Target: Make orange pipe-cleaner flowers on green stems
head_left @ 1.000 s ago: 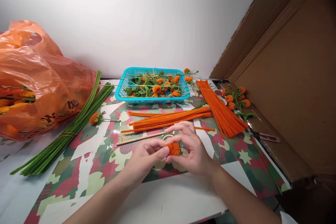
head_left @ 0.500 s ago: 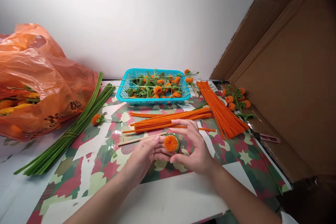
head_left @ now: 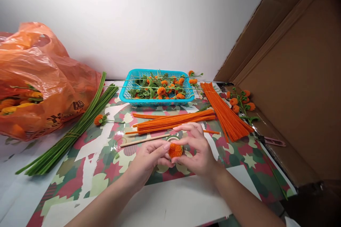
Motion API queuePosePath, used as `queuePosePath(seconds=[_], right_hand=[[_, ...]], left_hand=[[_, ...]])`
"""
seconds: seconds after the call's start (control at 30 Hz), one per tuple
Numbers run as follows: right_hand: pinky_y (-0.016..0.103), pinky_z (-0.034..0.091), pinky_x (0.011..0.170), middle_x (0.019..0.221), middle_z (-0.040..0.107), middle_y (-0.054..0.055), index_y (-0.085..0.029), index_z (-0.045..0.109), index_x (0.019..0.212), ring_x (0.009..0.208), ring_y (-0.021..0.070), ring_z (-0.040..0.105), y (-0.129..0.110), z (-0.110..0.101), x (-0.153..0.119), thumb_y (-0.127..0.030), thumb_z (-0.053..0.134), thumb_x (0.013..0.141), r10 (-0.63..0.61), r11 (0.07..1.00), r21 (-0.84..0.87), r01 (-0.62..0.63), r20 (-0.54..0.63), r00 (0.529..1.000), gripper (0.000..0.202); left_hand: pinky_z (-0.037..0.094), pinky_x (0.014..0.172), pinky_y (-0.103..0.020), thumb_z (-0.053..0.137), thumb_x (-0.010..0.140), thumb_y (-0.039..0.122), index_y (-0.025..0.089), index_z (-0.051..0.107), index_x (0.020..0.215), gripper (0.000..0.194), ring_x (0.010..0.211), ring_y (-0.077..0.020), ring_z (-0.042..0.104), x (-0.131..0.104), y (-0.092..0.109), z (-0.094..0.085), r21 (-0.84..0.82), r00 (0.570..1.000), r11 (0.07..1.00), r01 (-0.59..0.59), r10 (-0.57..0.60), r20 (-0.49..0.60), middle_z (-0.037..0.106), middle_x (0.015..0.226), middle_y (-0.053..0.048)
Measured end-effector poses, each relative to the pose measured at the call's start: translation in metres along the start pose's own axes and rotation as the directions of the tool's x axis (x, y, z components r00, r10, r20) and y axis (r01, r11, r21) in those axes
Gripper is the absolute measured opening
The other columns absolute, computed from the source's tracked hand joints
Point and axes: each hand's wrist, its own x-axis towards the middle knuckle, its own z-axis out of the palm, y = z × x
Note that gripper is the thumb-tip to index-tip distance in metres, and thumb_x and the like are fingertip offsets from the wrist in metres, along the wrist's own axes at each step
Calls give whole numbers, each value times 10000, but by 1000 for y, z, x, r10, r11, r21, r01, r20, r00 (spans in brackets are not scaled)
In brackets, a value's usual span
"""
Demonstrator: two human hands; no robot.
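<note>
A small orange pipe-cleaner pumpkin [head_left: 175, 150] is held between both hands over the middle of the table. My left hand [head_left: 153, 154] grips its left side, thumb on top and fingers curled beneath. The thumb and index finger of my right hand [head_left: 198, 149] pinch its right side, with the other fingers raised. A bit of green shows at the pumpkin's right edge. Just behind it lies a pale ring [head_left: 173, 138], mostly hidden. A thin wooden stick [head_left: 144, 140] rests beyond my left hand. Loose orange pipe cleaners [head_left: 170, 120] lie beyond my fingers.
A blue basket [head_left: 157, 103] holds finished-looking orange pieces and green parts. An orange plastic bag [head_left: 53, 78] and green pipe cleaners [head_left: 71, 133] are at left. More orange pipe cleaners [head_left: 229, 117], a pink cutter [head_left: 274, 142] and a cardboard wall [head_left: 290, 78] stand right.
The orange pumpkin has tilted, its round face less toward me. My right thumb and index finger have closed onto it, and my left thumb has moved onto its side.
</note>
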Motion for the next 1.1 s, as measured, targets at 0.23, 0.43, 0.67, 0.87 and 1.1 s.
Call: queuePosePath(seconds=[0.23, 0.43, 0.67, 0.87, 1.1], right_hand=[[460, 368, 1012, 1334, 488, 67, -283, 562, 1217, 1210, 264, 436, 6, 0, -5, -349, 690, 778, 159, 987, 26, -158, -37, 987, 462], [375, 435, 880, 1001, 626, 53, -240, 654, 918, 1015, 214, 535, 10, 2, -2, -251, 548, 873, 357, 934, -5, -358, -78, 931, 116], [429, 290, 900, 827, 641, -24, -223, 608, 722, 878, 195, 498, 12, -4, -1, -339, 756, 714, 269, 936, -323, -139, 402, 875, 188], [402, 264, 873, 777, 627, -46, -215, 567, 748, 825, 179, 495, 20, -21, 4, -354, 797, 651, 367, 878, -431, -206, 333, 868, 285], [419, 250, 905, 858, 624, -12, -216, 582, 741, 876, 200, 496, 9, -5, -1, -404, 784, 663, 279, 907, -403, -125, 350, 894, 286]], left_hand=[[553, 651, -241, 747, 712, 299, 183, 664, 919, 252, 823, -176, 637, 0, 1, 0, 169, 970, 967, -191, 212, -121, 664, 935, -55], [579, 690, -282, 621, 799, 206, 203, 539, 885, 119, 881, -166, 612, 3, -6, -3, 400, 899, 843, -360, 427, -92, 576, 1013, -30], [525, 751, -284, 557, 804, 156, 219, 514, 904, 125, 917, -164, 569, 5, 1, -10, 791, 800, 523, -319, 595, -71, 560, 966, -13], [430, 607, -261, 513, 759, 100, 212, 535, 850, 146, 694, -147, 484, 8, 5, -18, 912, 830, 374, -170, 553, -71, 518, 837, 1], [417, 573, -248, 552, 682, 81, 203, 541, 823, 187, 647, -144, 494, 8, 1, -19, 906, 883, 398, -146, 464, -62, 505, 747, 16]])
